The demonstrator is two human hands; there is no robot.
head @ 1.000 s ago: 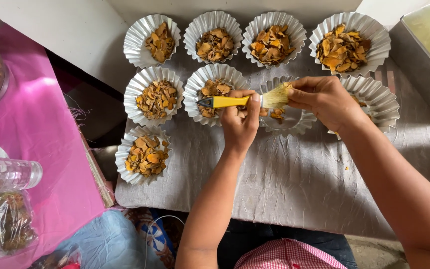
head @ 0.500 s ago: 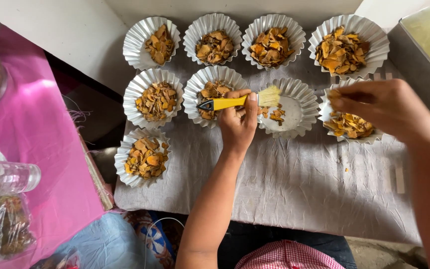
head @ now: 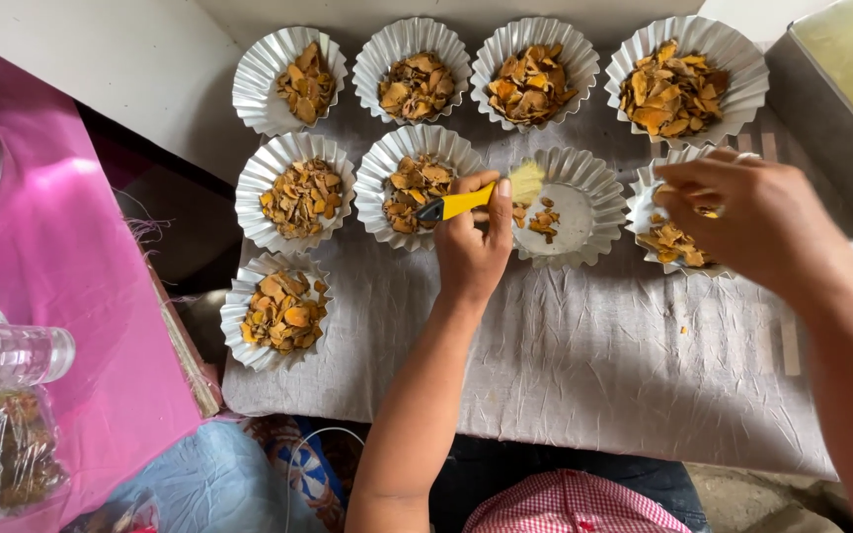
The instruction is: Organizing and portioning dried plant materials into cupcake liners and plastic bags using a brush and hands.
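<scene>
My left hand [head: 471, 247] is shut on a small brush with a yellow handle [head: 461, 204]. Its pale bristles [head: 527, 183] rest at the left rim of a fluted foil tray [head: 575, 212] that holds only a few orange-brown dried chips. My right hand [head: 752, 222] hovers over the neighbouring tray [head: 668, 242] of chips at the right, fingers bunched and pointing left. What those fingers hold is hidden. Several more foil trays, such as one in the back row [head: 417, 69], are full of the same chips.
The trays stand in rows on a grey creased cloth [head: 594, 365]. A metal tin [head: 831, 109] sits at the far right. On the left, a pink-covered surface [head: 61, 296] carries a clear plastic bottle [head: 7, 355] and a bag of dried bits [head: 2, 454].
My right hand left the brush and moved right, over the right-hand tray. My left hand and the brush stayed at the near-empty tray.
</scene>
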